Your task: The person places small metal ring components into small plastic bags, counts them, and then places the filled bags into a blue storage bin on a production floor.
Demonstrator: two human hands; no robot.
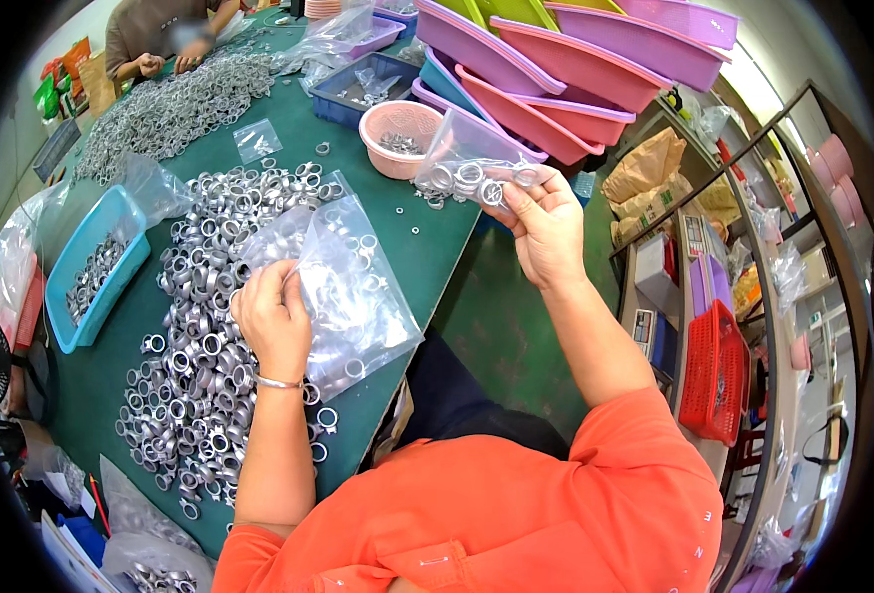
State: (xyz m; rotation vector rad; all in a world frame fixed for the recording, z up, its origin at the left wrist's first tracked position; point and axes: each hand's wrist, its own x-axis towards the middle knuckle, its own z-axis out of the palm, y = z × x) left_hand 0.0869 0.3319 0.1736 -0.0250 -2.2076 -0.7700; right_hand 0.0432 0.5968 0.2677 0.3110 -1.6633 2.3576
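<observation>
Raised on the right, my right hand [546,222] grips a small clear plastic bag [472,143] with several grey metal ring clamps inside. My left hand [274,311] is closed, with thumb and fingers pinching the edge of a clear plastic bag [358,296] that lies flat by the table's edge. Loose ring clamps show through that flat bag and around it. Beneath and beside my left hand spreads a big pile of grey metal ring clamps [195,366] on the green table [368,128].
A blue basin [126,262] of small metal parts stands at left. Ahead are a pink basket [378,163] of small parts, a dark blue tray [338,99] and stacked coloured basins [526,109]. Across the table, a person's hands [175,59] work by another heap [175,109]. Shelving holds a red basket [711,371].
</observation>
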